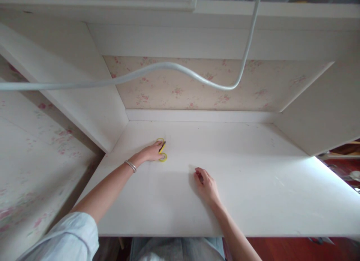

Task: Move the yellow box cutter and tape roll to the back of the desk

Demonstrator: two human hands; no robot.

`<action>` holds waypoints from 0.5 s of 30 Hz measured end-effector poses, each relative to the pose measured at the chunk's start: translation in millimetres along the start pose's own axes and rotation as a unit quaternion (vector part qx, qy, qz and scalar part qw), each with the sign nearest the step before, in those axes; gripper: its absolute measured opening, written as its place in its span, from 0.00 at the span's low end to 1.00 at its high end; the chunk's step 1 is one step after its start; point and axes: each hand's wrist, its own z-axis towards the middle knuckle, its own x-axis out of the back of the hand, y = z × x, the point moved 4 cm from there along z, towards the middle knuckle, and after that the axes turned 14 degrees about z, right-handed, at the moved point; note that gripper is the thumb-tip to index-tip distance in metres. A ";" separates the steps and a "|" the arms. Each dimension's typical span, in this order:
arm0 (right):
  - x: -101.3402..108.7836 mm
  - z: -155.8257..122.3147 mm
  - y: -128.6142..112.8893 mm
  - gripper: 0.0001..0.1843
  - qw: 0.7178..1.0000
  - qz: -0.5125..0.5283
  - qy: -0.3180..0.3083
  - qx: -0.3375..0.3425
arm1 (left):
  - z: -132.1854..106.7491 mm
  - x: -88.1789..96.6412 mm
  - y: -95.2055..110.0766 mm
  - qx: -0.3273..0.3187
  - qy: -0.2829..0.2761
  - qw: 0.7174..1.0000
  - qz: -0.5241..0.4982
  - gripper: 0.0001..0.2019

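A small yellow object (162, 157), two round loops with a dark piece between, lies flat on the white desk (239, 171), far left, partly under the left hand (150, 153).

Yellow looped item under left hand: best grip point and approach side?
Probably take the yellow looped item by its two loops, coming from above on the near-left, where the left hand covers it. It lies flat on the desk; open loops let fingers hook in.
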 end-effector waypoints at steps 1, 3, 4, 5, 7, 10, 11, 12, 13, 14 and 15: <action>-0.2 -0.1 0.5 0.15 1.000 -0.002 0.000 0.002 | 1.2 -0.3 -3.2 0.006 -0.002 1.000 -0.004 0.35; -0.7 -0.2 1.9 0.15 1.000 -0.006 0.002 0.007 | 3.5 0.1 -10.7 0.017 -0.003 1.000 -0.005 0.35; -1.0 -0.2 2.4 0.15 1.000 -0.008 0.003 0.011 | 4.4 0.7 -14.9 0.023 -0.003 1.000 -0.004 0.35; -1.3 -0.2 2.8 0.15 1.000 -0.009 0.004 0.015 | 4.9 1.4 -19.2 0.028 -0.003 1.000 -0.002 0.34; -1.8 -0.1 2.6 0.15 1.000 -0.013 0.004 0.023 | 4.9 3.3 -27.7 0.040 -0.005 0.999 0.002 0.34; -2.0 -0.2 1.0 0.15 0.999 -0.022 0.002 0.024 | 3.4 6.6 -38.9 0.057 -0.004 0.998 0.002 0.34; -2.0 -0.3 0.4 0.15 0.999 -0.025 0.000 0.024 | 2.8 7.6 -41.8 0.061 -0.003 0.998 0.002 0.34; -2.0 -0.4 0.0 0.15 0.999 -0.028 -0.001 0.022 | 2.4 8.4 -44.5 0.064 -0.002 0.998 0.002 0.34; -2.0 -0.5 -0.2 0.15 0.999 -0.029 -0.002 0.021 | 2.3 9.0 -46.8 0.065 -0.001 0.998 0.002 0.34; -2.1 -0.5 -0.2 0.15 0.999 -0.030 -0.003 0.021 | 2.4 9.2 -48.8 0.066 -0.001 0.998 0.003 0.34; -2.2 -0.5 0.1 0.15 0.999 -0.031 -0.002 0.021 | 2.7 9.3 -50.8 0.069 -0.001 0.998 0.004 0.34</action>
